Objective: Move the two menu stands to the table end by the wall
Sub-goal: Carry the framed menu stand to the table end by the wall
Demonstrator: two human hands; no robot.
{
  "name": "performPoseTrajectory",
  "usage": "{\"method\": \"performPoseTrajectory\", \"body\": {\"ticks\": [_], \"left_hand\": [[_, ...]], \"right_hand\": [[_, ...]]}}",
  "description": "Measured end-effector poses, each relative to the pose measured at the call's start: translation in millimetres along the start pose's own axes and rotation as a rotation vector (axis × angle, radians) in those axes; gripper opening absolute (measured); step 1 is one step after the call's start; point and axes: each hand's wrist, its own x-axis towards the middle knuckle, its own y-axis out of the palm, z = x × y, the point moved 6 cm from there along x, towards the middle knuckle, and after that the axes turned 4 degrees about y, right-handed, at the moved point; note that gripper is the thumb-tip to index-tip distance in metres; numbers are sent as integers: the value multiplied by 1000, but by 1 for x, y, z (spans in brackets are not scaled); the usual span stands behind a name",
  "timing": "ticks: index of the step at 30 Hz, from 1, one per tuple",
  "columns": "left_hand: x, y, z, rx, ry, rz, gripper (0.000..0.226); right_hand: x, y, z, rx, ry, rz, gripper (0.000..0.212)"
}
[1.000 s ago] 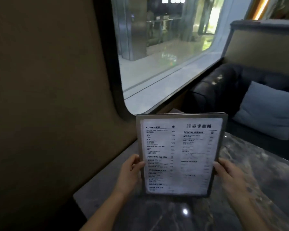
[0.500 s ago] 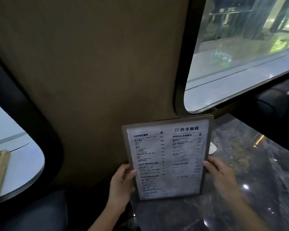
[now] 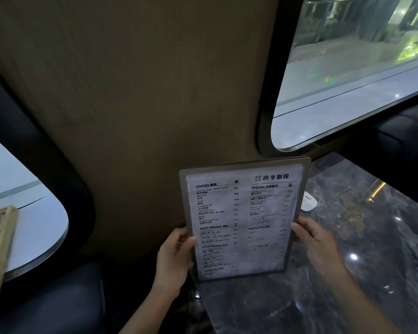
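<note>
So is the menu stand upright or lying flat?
Upright: the menu stand stands on its bottom edge at the table end, printed face toward the camera.

Use the olive-brown wall panel (image 3: 135,97) as your reference. To its right you see a rounded, dark-framed window (image 3: 348,73) showing a lit exterior. Below that window lies a dark marble table (image 3: 362,237) carrying bright point reflections. To the panel's lower left you see a second rounded window (image 3: 27,213) above dark upholstered seating (image 3: 58,307).
</note>
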Motion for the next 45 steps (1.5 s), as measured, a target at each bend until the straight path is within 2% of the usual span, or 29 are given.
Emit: {"method": "performPoseTrajectory", "body": {"ticks": [6, 9, 12, 15, 17, 21, 23, 28, 33, 38, 41, 45], "left_hand": [[2, -1, 9, 6, 25, -11, 6], [2, -3, 18, 57, 44, 12, 3], [1, -10, 40, 168, -21, 11, 9], [-3, -9, 59, 210, -62, 45, 7], [-6, -5, 67, 230, -69, 77, 6], [-10, 0, 72, 307, -30, 99, 13], [-12, 2, 74, 360, 0, 88, 12], [-18, 2, 82, 437, 29, 73, 4], [-24, 1, 89, 474, 22, 81, 6], [-30, 4, 95, 497, 18, 114, 18], [-32, 7, 104, 560, -2, 112, 29], [-31, 8, 106, 667, 68, 85, 26]], "right_hand": [[-4, -4, -11, -44, 25, 30, 14], [-11, -8, -29, -219, 44, -26, 19], [-22, -7, -47, -418, 66, -21, 18], [-27, 2, -57, -559, 93, 80, 18], [-29, 11, -59, -647, 114, 143, 29], [-33, 25, -58, -559, 176, 212, 49], [-33, 30, -56, -501, 206, 231, 49], [-23, 34, -57, -502, 199, 255, 46], [-9, 38, -62, -522, 186, 248, 39], [-3, 42, -57, -484, 128, 95, 45], [-17, 44, -64, -427, 158, -15, 46], [-33, 56, -72, -307, 205, -31, 55]]}}
